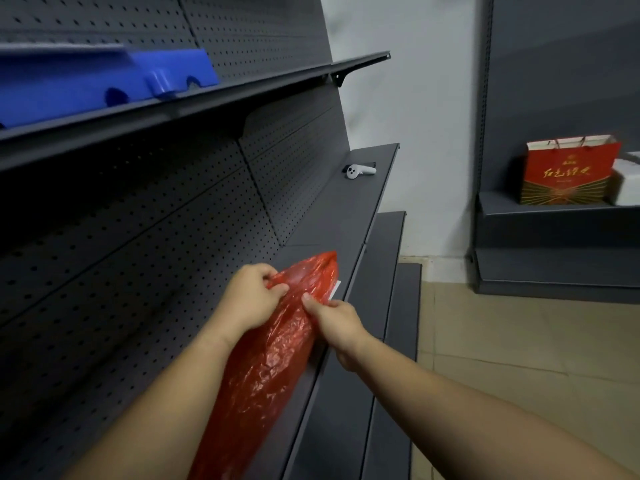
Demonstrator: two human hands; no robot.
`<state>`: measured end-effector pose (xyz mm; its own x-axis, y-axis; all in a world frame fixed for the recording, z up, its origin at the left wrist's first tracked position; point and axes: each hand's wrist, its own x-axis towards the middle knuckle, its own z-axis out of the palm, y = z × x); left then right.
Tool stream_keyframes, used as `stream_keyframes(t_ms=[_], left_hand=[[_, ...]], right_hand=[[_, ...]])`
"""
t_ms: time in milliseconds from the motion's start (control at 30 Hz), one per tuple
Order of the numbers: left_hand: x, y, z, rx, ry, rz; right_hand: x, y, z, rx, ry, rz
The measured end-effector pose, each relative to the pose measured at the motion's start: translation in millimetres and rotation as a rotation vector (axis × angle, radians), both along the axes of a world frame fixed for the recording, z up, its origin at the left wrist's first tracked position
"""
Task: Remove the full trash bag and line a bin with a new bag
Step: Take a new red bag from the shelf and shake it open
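Observation:
A thin red plastic bag hangs crumpled and long over the dark grey shelf, its top end near the shelf's front edge. My left hand pinches the bag's upper edge from the left. My right hand pinches the same edge from the right, thumb and fingers closed on the plastic. The two hands are close together, a small gap of bag between them. A white strip shows just behind the bag's top. No bin is in view.
A blue plastic crate sits on the upper shelf at left. A white handheld controller lies further along the shelf. A red gift bag stands on another shelf unit at right. Beige tiled floor lies between.

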<state>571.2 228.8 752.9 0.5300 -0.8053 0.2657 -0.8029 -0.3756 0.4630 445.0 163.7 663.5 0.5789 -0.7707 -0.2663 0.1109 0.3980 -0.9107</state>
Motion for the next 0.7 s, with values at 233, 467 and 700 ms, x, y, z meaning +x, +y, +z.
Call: stream_keyframes(t_ms=[233, 467, 700], left_hand=[[-49, 20, 73, -0.244, 0.23, -0.12], [-136, 16, 103, -0.175, 0.337, -0.535], [-255, -22, 34, -0.239, 0.331, -0.433]], right_hand=[[-92, 1, 62, -0.26, 0.004, -0.172], [-224, 6, 115, -0.584, 0.175, -0.273], [-327, 9, 90, -0.681, 0.373, -0.25]])
